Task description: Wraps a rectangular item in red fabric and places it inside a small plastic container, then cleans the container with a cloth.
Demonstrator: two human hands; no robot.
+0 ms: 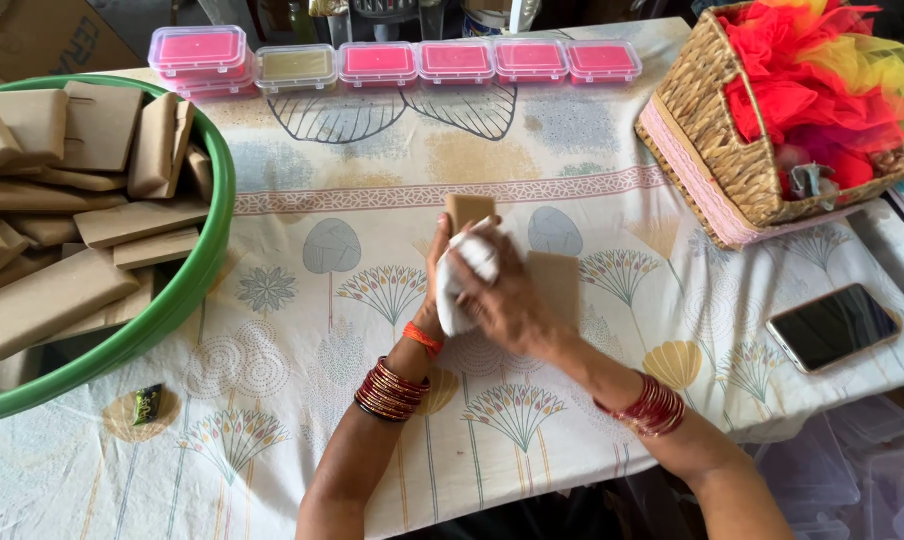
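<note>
head view, looking down at a table under a printed cloth point(352, 400) with leaf and tree motifs; both hands meet at mid-table; left hand point(437, 270) closed around a tan bar point(469, 210), whose upper end sticks up above the fingers; right hand point(507, 295) grasping a white cloth point(464, 285) and pressing it against the bar, cloth bunched between the two hands; red bangles on both wrists, plus an orange band on the left wrist; a second tan bar point(557, 285) lies flat on the table just beside the right hand, partly hidden by it; cannot tell whether hand and bar touch.

left side: large green tub point(187, 290), rim overhanging the table's near-left area, stacked with many tan paper-wrapped blocks point(62, 290) lying at mixed angles; a small dark green wrapped item point(148, 403) on the table just below the tub rim.

far edge: a row of clear lidded plastic boxes point(452, 62) with pink contents, one in the row holding something pale olive; at the left end of the row, boxes stacked on each other.

right side: woven basket point(707, 130) with pink trim, tilted on the table's corner, filled with red and yellow netted fabric point(822, 80); a phone point(834, 326) with dark screen lies face up near the right edge, well apart from the hands; clear plastic containers point(862, 470) visible below the table's edge at lower right.
</note>
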